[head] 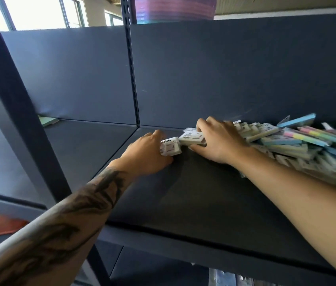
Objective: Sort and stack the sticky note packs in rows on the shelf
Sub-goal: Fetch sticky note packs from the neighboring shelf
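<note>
Gripping one white pack (170, 147) in the left hand (147, 154) and another pack (193, 138) in the right hand (216, 139), long axes toward 3 o'clock, pile (299, 145) lying at 3 o'clock, nearer the right hand, on the shelf (204, 195).

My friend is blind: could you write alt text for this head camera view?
Two bare hands each grip a white sticky note pack on a dark shelf: left hand, right hand. A jumbled pile of packs lies at right.

The heap of packs (307, 149) is blurred and runs past the right edge.
</note>
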The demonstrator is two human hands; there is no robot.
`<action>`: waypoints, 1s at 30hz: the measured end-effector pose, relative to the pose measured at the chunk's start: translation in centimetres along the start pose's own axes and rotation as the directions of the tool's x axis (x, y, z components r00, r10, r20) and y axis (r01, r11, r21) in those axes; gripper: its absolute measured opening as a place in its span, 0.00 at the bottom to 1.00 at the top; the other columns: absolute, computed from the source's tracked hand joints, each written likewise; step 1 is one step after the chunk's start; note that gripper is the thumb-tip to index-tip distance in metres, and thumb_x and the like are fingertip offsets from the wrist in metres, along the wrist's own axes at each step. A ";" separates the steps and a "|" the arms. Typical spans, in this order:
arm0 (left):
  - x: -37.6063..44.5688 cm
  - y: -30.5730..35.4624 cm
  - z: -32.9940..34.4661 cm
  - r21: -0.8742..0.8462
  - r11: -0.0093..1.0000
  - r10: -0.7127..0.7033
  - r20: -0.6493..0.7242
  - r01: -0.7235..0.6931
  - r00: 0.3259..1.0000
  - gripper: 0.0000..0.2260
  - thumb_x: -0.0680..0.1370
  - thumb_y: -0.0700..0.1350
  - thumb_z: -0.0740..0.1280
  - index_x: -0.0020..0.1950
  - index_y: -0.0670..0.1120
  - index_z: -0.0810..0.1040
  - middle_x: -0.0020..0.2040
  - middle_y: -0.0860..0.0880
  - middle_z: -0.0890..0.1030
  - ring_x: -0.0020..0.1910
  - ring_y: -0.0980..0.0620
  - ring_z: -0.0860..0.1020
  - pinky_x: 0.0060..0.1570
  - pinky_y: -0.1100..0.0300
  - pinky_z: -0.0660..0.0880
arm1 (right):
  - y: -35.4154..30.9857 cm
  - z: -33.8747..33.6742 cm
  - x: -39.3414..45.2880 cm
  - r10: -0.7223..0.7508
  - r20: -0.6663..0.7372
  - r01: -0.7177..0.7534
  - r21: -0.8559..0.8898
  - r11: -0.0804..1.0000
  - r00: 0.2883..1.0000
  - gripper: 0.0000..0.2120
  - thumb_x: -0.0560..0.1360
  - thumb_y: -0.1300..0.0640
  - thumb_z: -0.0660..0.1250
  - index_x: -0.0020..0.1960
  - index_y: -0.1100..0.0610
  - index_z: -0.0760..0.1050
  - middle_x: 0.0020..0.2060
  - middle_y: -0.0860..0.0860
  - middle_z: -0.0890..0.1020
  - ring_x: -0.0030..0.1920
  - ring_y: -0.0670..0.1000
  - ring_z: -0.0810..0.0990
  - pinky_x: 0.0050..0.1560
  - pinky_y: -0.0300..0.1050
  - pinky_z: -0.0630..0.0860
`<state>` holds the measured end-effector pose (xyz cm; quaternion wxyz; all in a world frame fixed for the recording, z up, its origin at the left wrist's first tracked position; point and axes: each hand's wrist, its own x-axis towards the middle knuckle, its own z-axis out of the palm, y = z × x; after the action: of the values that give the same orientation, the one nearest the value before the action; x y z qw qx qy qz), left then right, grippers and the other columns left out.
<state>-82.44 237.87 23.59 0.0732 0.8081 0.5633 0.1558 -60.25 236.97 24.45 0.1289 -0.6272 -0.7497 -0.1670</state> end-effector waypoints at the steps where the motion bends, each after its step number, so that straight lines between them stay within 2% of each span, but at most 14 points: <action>1: -0.5 -0.1 -0.1 0.003 1.000 -0.002 -0.002 0.002 1.000 0.36 0.66 0.66 0.66 0.70 0.51 0.70 0.62 0.48 0.78 0.62 0.43 0.77 0.61 0.47 0.75 | -0.1 0.1 -0.1 -0.004 -0.008 0.004 0.019 1.000 1.000 0.24 0.75 0.36 0.69 0.59 0.52 0.69 0.55 0.54 0.76 0.55 0.60 0.78 0.53 0.52 0.70; 3: -1.3 -0.3 -0.2 0.009 1.000 0.006 -0.004 -0.006 1.000 0.34 0.66 0.66 0.65 0.69 0.54 0.74 0.63 0.49 0.78 0.64 0.44 0.76 0.61 0.51 0.75 | -0.2 0.3 -0.1 0.007 0.000 -0.007 0.059 0.998 1.000 0.27 0.75 0.37 0.69 0.65 0.53 0.71 0.56 0.55 0.75 0.58 0.60 0.76 0.56 0.53 0.73; 4: -1.8 -0.3 -0.3 0.016 1.000 0.013 -0.009 -0.013 1.000 0.30 0.66 0.66 0.64 0.65 0.56 0.77 0.61 0.50 0.79 0.63 0.45 0.77 0.60 0.52 0.75 | -0.2 0.4 -0.1 0.012 0.013 -0.013 0.068 0.998 1.000 0.27 0.75 0.37 0.69 0.65 0.54 0.73 0.56 0.55 0.74 0.58 0.60 0.75 0.57 0.52 0.74; 6: -2.6 -0.4 -0.3 0.022 1.000 0.010 -0.013 -0.010 1.000 0.26 0.67 0.67 0.65 0.60 0.57 0.81 0.61 0.52 0.79 0.63 0.47 0.77 0.60 0.52 0.75 | -0.3 0.4 -0.2 0.009 0.039 -0.011 0.072 0.997 0.999 0.23 0.75 0.39 0.68 0.61 0.55 0.76 0.54 0.54 0.72 0.57 0.59 0.74 0.57 0.52 0.75; 7: -2.9 -0.4 -0.3 0.013 1.000 -0.002 -0.007 0.002 1.000 0.26 0.67 0.67 0.68 0.61 0.56 0.80 0.62 0.52 0.78 0.63 0.48 0.76 0.60 0.53 0.74 | -0.4 0.4 -0.3 0.004 0.051 -0.009 0.081 0.997 0.999 0.21 0.74 0.40 0.68 0.58 0.54 0.77 0.54 0.53 0.72 0.56 0.59 0.74 0.57 0.52 0.75; 9: -3.5 -0.1 -0.3 -0.020 0.999 -0.035 0.005 0.036 0.999 0.24 0.70 0.64 0.74 0.60 0.54 0.78 0.59 0.53 0.76 0.58 0.49 0.75 0.54 0.56 0.71 | -0.6 0.0 -0.5 -0.011 0.083 0.002 0.101 0.995 0.996 0.17 0.71 0.42 0.69 0.53 0.51 0.74 0.55 0.51 0.73 0.54 0.58 0.75 0.57 0.53 0.74; 11: -4.2 0.3 -0.3 -0.049 0.997 -0.059 0.038 0.061 0.998 0.23 0.71 0.62 0.75 0.58 0.51 0.74 0.52 0.55 0.75 0.51 0.50 0.74 0.47 0.55 0.69 | -0.8 -0.5 -0.9 -0.023 0.131 0.006 0.124 0.992 0.991 0.15 0.70 0.44 0.69 0.50 0.50 0.70 0.54 0.50 0.74 0.52 0.58 0.76 0.55 0.52 0.72; 13: -4.8 0.6 -0.4 -0.045 0.997 -0.055 0.051 0.057 0.997 0.23 0.72 0.63 0.75 0.56 0.51 0.72 0.49 0.55 0.75 0.48 0.50 0.75 0.45 0.54 0.71 | -1.0 -0.9 -1.4 -0.027 0.140 0.007 0.140 0.990 0.990 0.13 0.70 0.47 0.69 0.48 0.50 0.68 0.51 0.49 0.75 0.51 0.58 0.76 0.54 0.52 0.70; 15: -5.5 0.7 -0.7 -0.023 0.999 -0.044 0.039 0.045 0.998 0.24 0.71 0.65 0.75 0.56 0.53 0.71 0.49 0.55 0.75 0.50 0.48 0.75 0.48 0.53 0.73 | -1.1 -1.4 -2.2 -0.031 0.102 0.015 0.156 0.988 0.994 0.12 0.70 0.48 0.70 0.47 0.49 0.69 0.50 0.48 0.76 0.51 0.58 0.77 0.53 0.51 0.70; 18: -6.6 0.8 -1.2 -0.034 0.999 -0.008 0.032 0.009 0.999 0.26 0.71 0.64 0.76 0.60 0.53 0.72 0.55 0.54 0.76 0.54 0.48 0.75 0.53 0.51 0.74 | -1.7 -2.4 -4.3 -0.035 0.019 0.030 0.197 0.980 0.999 0.14 0.69 0.46 0.75 0.46 0.49 0.73 0.51 0.47 0.77 0.51 0.56 0.77 0.52 0.50 0.73; 23: -9.4 0.4 -2.1 -0.059 0.993 0.103 0.042 -0.100 0.994 0.29 0.71 0.65 0.75 0.67 0.56 0.71 0.57 0.54 0.72 0.56 0.50 0.71 0.53 0.53 0.70 | -3.0 -3.5 -8.7 -0.053 -0.098 0.080 0.293 0.953 0.994 0.16 0.70 0.43 0.78 0.44 0.52 0.76 0.50 0.48 0.77 0.51 0.52 0.76 0.52 0.51 0.76; 27: -12.6 -0.6 -3.0 -0.071 0.978 0.201 0.035 -0.198 0.979 0.29 0.71 0.65 0.75 0.67 0.57 0.72 0.58 0.52 0.74 0.58 0.49 0.72 0.53 0.54 0.69 | -5.2 -4.3 -12.0 0.037 -0.178 0.024 0.327 0.945 0.983 0.14 0.69 0.47 0.78 0.40 0.53 0.75 0.44 0.48 0.78 0.48 0.55 0.79 0.49 0.52 0.77; 30: -15.3 -2.3 -3.9 -0.103 0.962 0.255 0.027 -0.251 0.967 0.29 0.70 0.65 0.75 0.66 0.59 0.71 0.58 0.53 0.75 0.57 0.49 0.72 0.53 0.53 0.71 | -8.4 -5.2 -14.4 0.097 -0.237 -0.015 0.329 0.944 0.967 0.14 0.69 0.47 0.78 0.42 0.55 0.78 0.42 0.50 0.81 0.46 0.55 0.79 0.49 0.53 0.78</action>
<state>-90.65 224.16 24.02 0.1038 0.8718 0.4455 0.1753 -65.98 220.55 22.67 0.3282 -0.5926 -0.7265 -0.1154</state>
